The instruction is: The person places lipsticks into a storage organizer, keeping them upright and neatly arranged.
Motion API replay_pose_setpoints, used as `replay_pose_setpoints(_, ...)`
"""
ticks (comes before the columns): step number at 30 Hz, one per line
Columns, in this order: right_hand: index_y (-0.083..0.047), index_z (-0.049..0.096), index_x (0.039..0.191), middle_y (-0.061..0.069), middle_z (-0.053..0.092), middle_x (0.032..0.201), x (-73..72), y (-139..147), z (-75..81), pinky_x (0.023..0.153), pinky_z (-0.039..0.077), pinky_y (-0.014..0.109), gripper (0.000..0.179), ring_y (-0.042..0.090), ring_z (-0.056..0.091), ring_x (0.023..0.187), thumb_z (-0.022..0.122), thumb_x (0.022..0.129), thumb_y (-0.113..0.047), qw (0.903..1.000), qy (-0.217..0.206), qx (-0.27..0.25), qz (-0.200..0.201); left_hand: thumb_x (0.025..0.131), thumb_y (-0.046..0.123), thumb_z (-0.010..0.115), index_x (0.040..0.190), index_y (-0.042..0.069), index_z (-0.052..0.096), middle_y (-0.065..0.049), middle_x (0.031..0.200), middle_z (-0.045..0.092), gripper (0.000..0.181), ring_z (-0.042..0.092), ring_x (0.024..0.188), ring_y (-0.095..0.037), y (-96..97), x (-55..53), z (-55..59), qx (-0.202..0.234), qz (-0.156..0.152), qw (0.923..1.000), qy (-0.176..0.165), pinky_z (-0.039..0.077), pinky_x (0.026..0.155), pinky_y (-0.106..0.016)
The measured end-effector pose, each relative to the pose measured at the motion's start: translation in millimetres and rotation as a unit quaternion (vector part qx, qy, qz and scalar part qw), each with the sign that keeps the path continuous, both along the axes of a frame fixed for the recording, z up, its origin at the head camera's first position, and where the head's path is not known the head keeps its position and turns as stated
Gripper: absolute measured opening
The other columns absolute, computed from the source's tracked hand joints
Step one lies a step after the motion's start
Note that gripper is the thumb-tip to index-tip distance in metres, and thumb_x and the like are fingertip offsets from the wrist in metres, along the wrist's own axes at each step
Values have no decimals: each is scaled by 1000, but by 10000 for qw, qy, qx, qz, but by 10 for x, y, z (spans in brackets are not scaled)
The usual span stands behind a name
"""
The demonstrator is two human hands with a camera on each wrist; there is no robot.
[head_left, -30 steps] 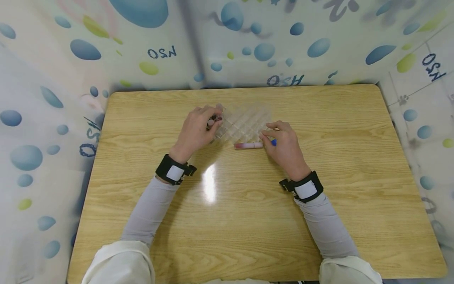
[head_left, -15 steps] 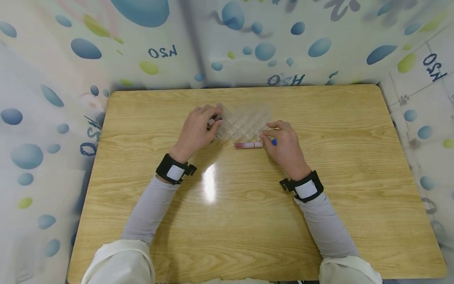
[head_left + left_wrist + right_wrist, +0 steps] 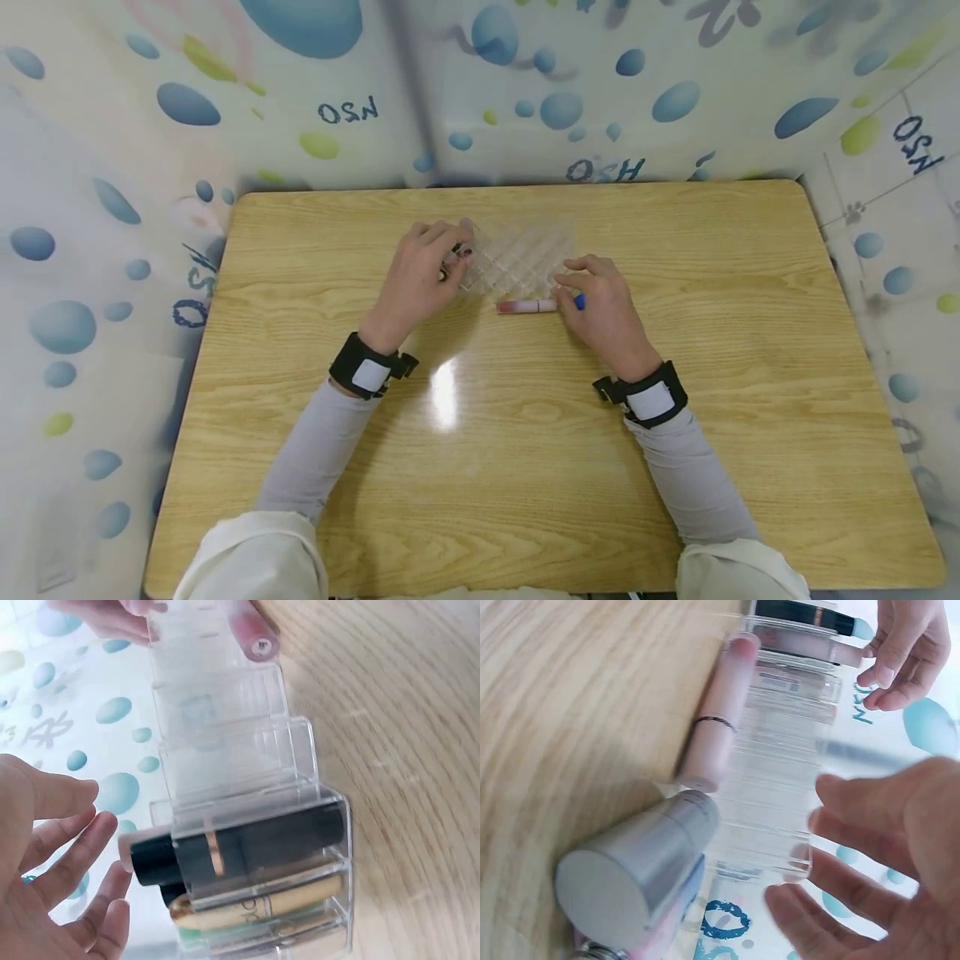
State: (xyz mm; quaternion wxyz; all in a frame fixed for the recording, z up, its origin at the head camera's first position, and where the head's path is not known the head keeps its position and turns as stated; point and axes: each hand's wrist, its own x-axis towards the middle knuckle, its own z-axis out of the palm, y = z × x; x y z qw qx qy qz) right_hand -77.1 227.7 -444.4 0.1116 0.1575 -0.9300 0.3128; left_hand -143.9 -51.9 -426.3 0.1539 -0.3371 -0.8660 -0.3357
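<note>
A transparent stepped lipstick organizer (image 3: pixel 517 258) stands toward the back of the table. At its left end is my left hand (image 3: pixel 420 271), fingers loosely bent beside the tube ends. Slots there hold a black tube with a gold band (image 3: pixel 270 844), a gold tube (image 3: pixel 262 904) and a pale pink tube (image 3: pixel 802 645). Around the other end my right hand (image 3: pixel 603 312) spreads relaxed fingers, fingertips right at the plastic edge. Along the organizer's front lies a pink lip gloss tube (image 3: pixel 527 307). Close by, a silver cylinder (image 3: pixel 637 855) is hidden under my right hand in the head view.
A blue object (image 3: pixel 580 300) shows beside my right thumb. Behind the silver cylinder, a pink and blue item (image 3: pixel 671 919) is partly covered. The wooden table (image 3: pixel 510 467) meets a patterned curtain (image 3: pixel 525 117) at its back edge.
My left hand has shifted very slightly, and the tube ends showing between its fingers look a little different. My right hand, the organizer and the lip gloss tube stay nearly where they were.
</note>
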Motion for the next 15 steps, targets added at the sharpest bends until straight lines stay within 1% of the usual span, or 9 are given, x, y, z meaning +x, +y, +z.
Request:
replay_pose_setpoints(2, 3, 78, 115, 22, 67, 127, 6, 10, 19, 101, 52, 52, 29, 40, 59, 121, 74, 94, -16, 9997, -75, 216, 97, 93, 7, 72, 112, -1, 73, -14, 95, 73, 21, 63, 73, -27, 12, 44, 20, 31, -33, 10000, 42, 48, 90, -48)
replay_pose_setpoints(4, 1, 78, 118, 20, 67, 130, 9, 20, 34, 101, 53, 51, 31, 38, 58, 123, 74, 94, -19, 9988, -80, 465, 154, 94, 9, 71, 112, -1, 72, -14, 98, 74, 20, 65, 80, -28, 26, 89, 37, 64, -77, 9999, 52, 48, 91, -46)
replay_pose_setpoints(7, 0, 76, 121, 19, 66, 131, 14, 27, 46, 97, 56, 50, 34, 36, 60, 123, 73, 95, -22, 9977, 5, 656, 160, 96, 13, 70, 112, 1, 72, -12, 108, 74, 20, 66, 93, -29, 41, 149, 49, 97, -66, 9999, 26, 49, 91, -44)
replay_pose_setpoints(9, 0, 75, 122, 19, 66, 130, 15, 27, 57, 96, 56, 50, 35, 36, 61, 121, 73, 95, -23, 9974, 80, 695, 146, 95, 11, 70, 111, 1, 72, -12, 110, 74, 19, 66, 98, -30, 42, 185, 42, 194, -68, 9998, -39, 49, 93, -45)
replay_pose_setpoints(12, 0, 75, 122, 18, 66, 130, 23, 22, 71, 94, 57, 51, 37, 36, 62, 119, 73, 95, -24, 9973, 149, 704, 123, 94, 9, 71, 111, 1, 72, -12, 110, 74, 19, 67, 98, -31, 36, 237, 36, 329, -101, 9993, -139, 48, 91, -46)
replay_pose_setpoints(15, 0, 75, 122, 18, 66, 130, 33, 14, 81, 93, 57, 51, 38, 37, 62, 119, 74, 94, -24, 9973, 180, 706, 106, 94, 9, 72, 112, 1, 72, -13, 112, 74, 20, 67, 102, -30, 32, 285, 36, 372, -159, 9989, -219, 49, 93, -44)
